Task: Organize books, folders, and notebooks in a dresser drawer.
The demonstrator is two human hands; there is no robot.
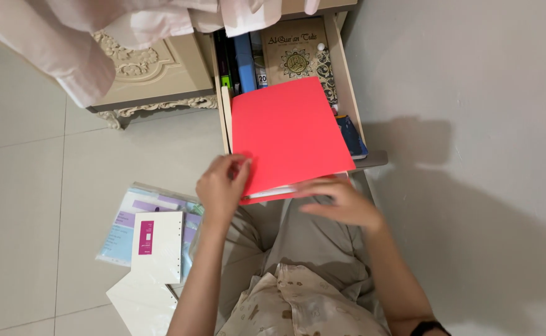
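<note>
Red folder (288, 134) lies flat across the top of an open drawer (347, 81), its near edge sticking out over the person's lap. Left hand (222, 186) pinches the folder's near left corner, fingers curled round the edge. Right hand (341, 200) rests open on the near right edge, fingers spread (white sheets show between the covers). Books (295, 53) sit deeper in the drawer. Paper packets (152, 233) lie on the tiled floor (24, 186), left of the knee.

Home bedroom: tiled floor (24, 186), carved cream cabinet (148, 68), open drawer (347, 81) of books.
</note>
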